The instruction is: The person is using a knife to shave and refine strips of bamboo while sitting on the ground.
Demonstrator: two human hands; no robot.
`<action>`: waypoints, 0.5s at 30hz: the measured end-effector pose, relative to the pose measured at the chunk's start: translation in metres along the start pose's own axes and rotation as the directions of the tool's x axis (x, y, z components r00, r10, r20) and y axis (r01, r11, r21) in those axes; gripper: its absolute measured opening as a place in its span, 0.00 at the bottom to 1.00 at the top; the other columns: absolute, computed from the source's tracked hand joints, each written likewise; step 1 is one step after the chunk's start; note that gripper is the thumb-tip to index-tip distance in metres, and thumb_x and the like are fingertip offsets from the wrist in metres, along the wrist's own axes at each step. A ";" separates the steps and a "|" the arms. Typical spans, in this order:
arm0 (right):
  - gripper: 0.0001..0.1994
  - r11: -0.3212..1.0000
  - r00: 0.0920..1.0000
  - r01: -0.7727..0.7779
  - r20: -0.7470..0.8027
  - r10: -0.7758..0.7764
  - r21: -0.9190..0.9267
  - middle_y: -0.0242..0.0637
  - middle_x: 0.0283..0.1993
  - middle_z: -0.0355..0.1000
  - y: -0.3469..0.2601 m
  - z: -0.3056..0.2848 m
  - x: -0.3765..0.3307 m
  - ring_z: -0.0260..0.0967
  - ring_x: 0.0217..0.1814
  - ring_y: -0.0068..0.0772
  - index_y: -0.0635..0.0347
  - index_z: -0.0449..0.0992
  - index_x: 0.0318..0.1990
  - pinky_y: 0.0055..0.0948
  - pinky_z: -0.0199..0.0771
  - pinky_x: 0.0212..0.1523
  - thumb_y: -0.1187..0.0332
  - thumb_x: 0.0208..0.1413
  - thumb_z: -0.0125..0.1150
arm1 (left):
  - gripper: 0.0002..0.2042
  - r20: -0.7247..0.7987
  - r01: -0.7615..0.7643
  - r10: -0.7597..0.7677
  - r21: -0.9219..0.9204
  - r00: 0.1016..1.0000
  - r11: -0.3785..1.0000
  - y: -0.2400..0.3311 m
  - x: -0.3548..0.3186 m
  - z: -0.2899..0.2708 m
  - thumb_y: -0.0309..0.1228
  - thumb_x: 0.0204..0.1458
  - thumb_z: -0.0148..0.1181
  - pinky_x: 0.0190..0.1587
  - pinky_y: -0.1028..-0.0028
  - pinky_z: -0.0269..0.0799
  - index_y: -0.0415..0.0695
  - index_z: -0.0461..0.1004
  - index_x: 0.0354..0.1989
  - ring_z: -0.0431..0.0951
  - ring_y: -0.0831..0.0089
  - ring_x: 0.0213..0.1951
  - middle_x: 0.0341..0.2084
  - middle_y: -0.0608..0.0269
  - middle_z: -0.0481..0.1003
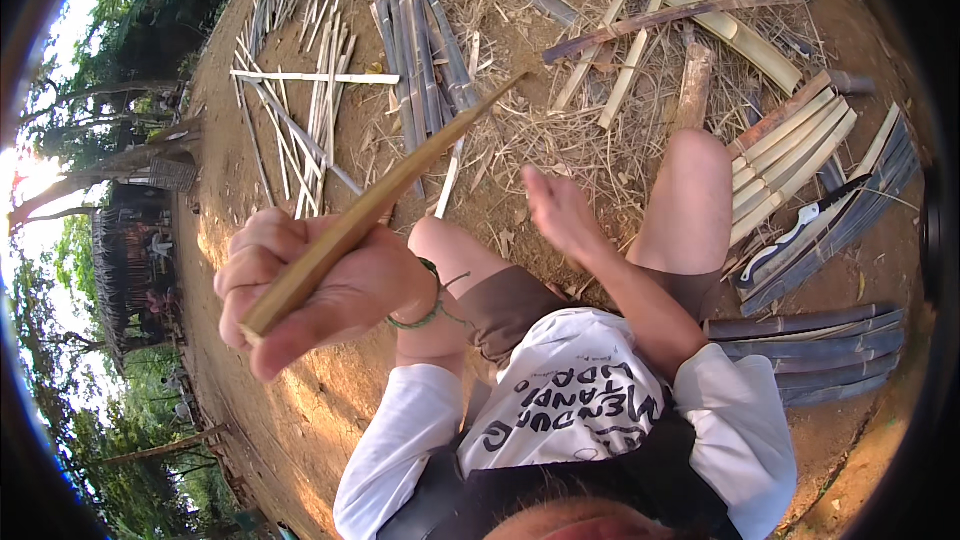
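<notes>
A long tapered bamboo strip [365, 215] is raised at the left, close to the camera. Its thick cut end lies by my left thumb, and the thin tip points away to the upper right. My left hand [320, 285] grips it near the thick end, with the fingers curled; a green cord bracelet circles that wrist. Over the ground between my knees, my right hand [560, 212] hangs apart from the strip. Its fingers are curled in, and their inner side is hidden, so whatever they may hold does not show.
Dark bamboo pieces [425, 45] and thin pale strips [325, 110] lie ahead. Dry shavings [500, 140] litter the ground. At my right are split bamboo lengths [790, 155], a white-handled knife or saw [790, 240] with a dark blade, and stacked dark strips [810, 355].
</notes>
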State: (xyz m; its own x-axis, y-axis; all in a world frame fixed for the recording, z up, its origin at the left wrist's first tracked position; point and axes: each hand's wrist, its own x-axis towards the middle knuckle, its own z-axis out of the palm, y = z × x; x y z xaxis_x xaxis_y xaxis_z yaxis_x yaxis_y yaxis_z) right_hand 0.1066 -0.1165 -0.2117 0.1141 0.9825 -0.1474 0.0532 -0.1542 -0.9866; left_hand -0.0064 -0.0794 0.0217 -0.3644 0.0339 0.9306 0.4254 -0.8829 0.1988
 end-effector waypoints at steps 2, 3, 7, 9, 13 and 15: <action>0.30 0.965 0.979 0.180 0.063 -0.195 0.189 0.31 0.15 0.60 -0.067 0.003 -0.030 0.56 0.17 0.25 0.60 0.67 0.21 0.35 0.57 0.20 0.42 0.66 0.47 | 0.28 -0.023 0.003 -0.002 0.045 1.000 0.999 -0.006 0.005 -0.002 0.65 0.61 0.36 0.22 0.77 0.46 0.50 0.53 0.28 0.50 0.79 0.21 0.21 0.72 0.51; 0.29 0.919 0.941 0.308 0.062 -0.332 0.248 0.33 0.15 0.60 -0.096 -0.001 -0.042 0.57 0.17 0.26 0.62 0.68 0.22 0.36 0.58 0.21 0.44 0.66 0.49 | 0.28 -0.009 0.001 -0.001 0.053 1.000 0.999 -0.007 0.007 -0.002 0.65 0.61 0.36 0.22 0.77 0.46 0.50 0.53 0.28 0.49 0.78 0.21 0.21 0.72 0.51; 0.26 0.796 0.801 0.581 0.052 -0.596 0.168 0.38 0.16 0.64 -0.122 -0.005 -0.056 0.59 0.15 0.32 0.65 0.69 0.25 0.37 0.61 0.21 0.50 0.66 0.50 | 0.28 -0.048 0.049 -0.051 -0.048 0.998 0.998 -0.011 0.002 0.001 0.65 0.61 0.36 0.23 0.77 0.47 0.49 0.53 0.28 0.49 0.79 0.22 0.21 0.72 0.52; 0.25 0.917 0.931 0.354 0.022 -0.364 0.184 0.39 0.16 0.64 -0.079 0.002 -0.032 0.61 0.14 0.38 0.64 0.69 0.25 0.36 0.61 0.20 0.49 0.65 0.51 | 0.28 -0.041 -0.001 -0.001 -0.040 0.999 0.999 -0.009 0.008 0.003 0.65 0.61 0.36 0.23 0.77 0.46 0.49 0.53 0.28 0.48 0.79 0.22 0.22 0.72 0.51; 0.24 0.985 0.988 0.111 0.091 -0.124 0.132 0.42 0.15 0.64 -0.074 -0.014 -0.027 0.63 0.15 0.42 0.63 0.69 0.25 0.38 0.62 0.20 0.49 0.65 0.52 | 0.29 -0.033 -0.013 0.010 -0.082 0.999 0.997 0.003 -0.001 0.002 0.66 0.60 0.36 0.23 0.77 0.45 0.49 0.53 0.28 0.47 0.79 0.21 0.22 0.72 0.50; 0.23 0.951 0.938 0.269 0.184 -0.294 0.150 0.49 0.18 0.69 -0.109 -0.019 -0.050 0.70 0.21 0.50 0.64 0.75 0.32 0.44 0.67 0.25 0.50 0.64 0.51 | 0.29 -0.052 0.010 -0.011 -0.004 0.999 1.000 0.004 -0.004 0.003 0.66 0.60 0.36 0.23 0.77 0.45 0.49 0.53 0.28 0.46 0.79 0.21 0.21 0.72 0.49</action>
State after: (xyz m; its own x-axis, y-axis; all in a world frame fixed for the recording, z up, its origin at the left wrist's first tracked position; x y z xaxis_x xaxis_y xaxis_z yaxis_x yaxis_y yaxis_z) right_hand 0.1137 -0.1506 -0.0951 -0.0909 0.9861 0.1392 -0.0670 0.1334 -0.9888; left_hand -0.0011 -0.0820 0.0199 -0.4119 0.0187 0.9111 0.4182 -0.8844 0.2072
